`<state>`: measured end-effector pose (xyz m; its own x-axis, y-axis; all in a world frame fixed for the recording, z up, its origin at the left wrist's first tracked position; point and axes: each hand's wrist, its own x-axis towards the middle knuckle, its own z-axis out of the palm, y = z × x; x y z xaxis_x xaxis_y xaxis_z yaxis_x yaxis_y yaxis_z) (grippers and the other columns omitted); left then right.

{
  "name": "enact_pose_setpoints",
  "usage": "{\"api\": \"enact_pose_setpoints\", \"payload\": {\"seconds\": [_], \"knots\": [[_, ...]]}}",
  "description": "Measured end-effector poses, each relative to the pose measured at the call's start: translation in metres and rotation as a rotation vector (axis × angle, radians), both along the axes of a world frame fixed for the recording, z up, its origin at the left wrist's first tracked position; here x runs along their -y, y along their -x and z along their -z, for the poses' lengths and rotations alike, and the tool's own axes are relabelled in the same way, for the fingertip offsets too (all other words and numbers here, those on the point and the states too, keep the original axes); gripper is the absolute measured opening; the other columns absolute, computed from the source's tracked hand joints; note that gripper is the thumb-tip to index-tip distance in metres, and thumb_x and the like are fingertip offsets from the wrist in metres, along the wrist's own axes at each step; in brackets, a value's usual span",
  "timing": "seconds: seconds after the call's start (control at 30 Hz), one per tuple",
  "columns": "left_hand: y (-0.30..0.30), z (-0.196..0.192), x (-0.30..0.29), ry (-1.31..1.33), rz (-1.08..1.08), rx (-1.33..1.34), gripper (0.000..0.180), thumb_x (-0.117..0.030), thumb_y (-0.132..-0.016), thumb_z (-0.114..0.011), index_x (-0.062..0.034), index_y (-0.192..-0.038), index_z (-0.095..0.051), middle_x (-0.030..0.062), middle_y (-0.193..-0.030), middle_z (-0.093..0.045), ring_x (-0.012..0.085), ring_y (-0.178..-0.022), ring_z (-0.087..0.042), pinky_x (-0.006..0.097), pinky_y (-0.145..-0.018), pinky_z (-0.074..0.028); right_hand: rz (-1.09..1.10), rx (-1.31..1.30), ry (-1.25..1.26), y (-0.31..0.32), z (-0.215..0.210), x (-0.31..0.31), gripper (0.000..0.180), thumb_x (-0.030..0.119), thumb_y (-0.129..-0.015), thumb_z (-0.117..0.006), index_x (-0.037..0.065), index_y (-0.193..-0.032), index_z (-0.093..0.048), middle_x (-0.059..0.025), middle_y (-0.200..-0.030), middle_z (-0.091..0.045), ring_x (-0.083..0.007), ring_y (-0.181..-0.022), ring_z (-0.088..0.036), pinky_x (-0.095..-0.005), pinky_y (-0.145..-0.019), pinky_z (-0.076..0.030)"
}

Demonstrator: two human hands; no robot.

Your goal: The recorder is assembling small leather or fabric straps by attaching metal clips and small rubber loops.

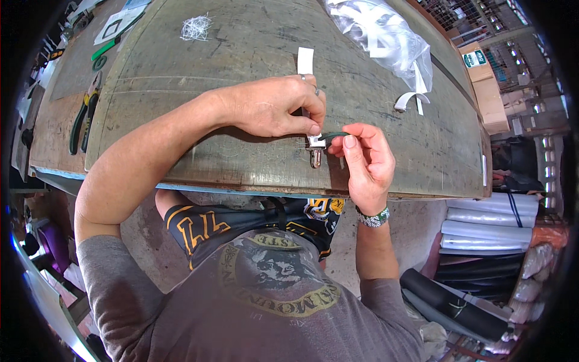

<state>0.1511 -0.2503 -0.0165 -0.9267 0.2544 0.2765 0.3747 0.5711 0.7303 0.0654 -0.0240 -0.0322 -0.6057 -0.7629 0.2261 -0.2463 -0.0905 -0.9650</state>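
A white strap (306, 60) lies on the workbench, running under my left hand (274, 108). My left hand grips it, thumb and fingers pinched near its lower end. Below that end sits a small shiny metal clip (315, 158), apparently attached to the strap. In my right hand (369, 161) is a slim dark green tool (332, 136), pinched between thumb and fingers. Its tip meets the strap close to my left thumb; the tip's exact form is hidden.
Across the wooden workbench (241, 57) are a heap of white thread scraps (196, 28), a clear plastic bag (380, 30) of white straps, and one loose curled strap (410, 99). Pliers (85, 117) lie at left. Wrapped rolls (488, 220) stand beyond the right edge.
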Motion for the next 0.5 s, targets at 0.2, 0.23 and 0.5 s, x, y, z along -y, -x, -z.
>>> {"api": "enact_pose_setpoints", "payload": {"seconds": [0.2, 0.23, 0.5], "knots": [[0.001, 0.003, 0.0012, 0.009, 0.004, -0.019, 0.015, -0.015, -0.088, -0.067, -0.0006, -0.085, -0.066, 0.0068, -0.084, -0.064, 0.0239, -0.089, -0.052, 0.038, -0.083, -0.043, 0.008, -0.05, -0.019, -0.002, -0.0013, 0.0021, 0.016, 0.005, -0.1, -0.056, -0.002, -0.115, -0.057, -0.0061, -0.094, -0.067, -0.0093, -0.085, -0.063, -0.0235, -0.079, -0.053], [0.001, 0.0037, 0.0013, 0.008, 0.002, -0.019, 0.015, -0.015, -0.088, -0.067, -0.0006, -0.085, -0.066, 0.0067, -0.084, -0.064, 0.0238, -0.089, -0.052, 0.037, -0.082, -0.043, 0.013, -0.062, -0.024, -0.0024, -0.0013, 0.0024, 0.016, 0.005, -0.1, -0.056, -0.002, -0.114, -0.057, -0.0062, -0.093, -0.067, -0.0095, -0.084, -0.063, -0.0235, -0.079, -0.052], [0.0012, 0.0045, 0.0013, 0.002, -0.005, -0.01, 0.014, -0.014, -0.088, -0.067, -0.0006, -0.085, -0.066, 0.0067, -0.084, -0.063, 0.0234, -0.088, -0.051, 0.037, -0.082, -0.043, 0.018, -0.089, -0.039, -0.0027, -0.0013, 0.0029, 0.015, 0.004, -0.1, -0.056, -0.002, -0.113, -0.057, -0.0066, -0.093, -0.068, -0.0101, -0.084, -0.064, -0.0241, -0.079, -0.052]]}}
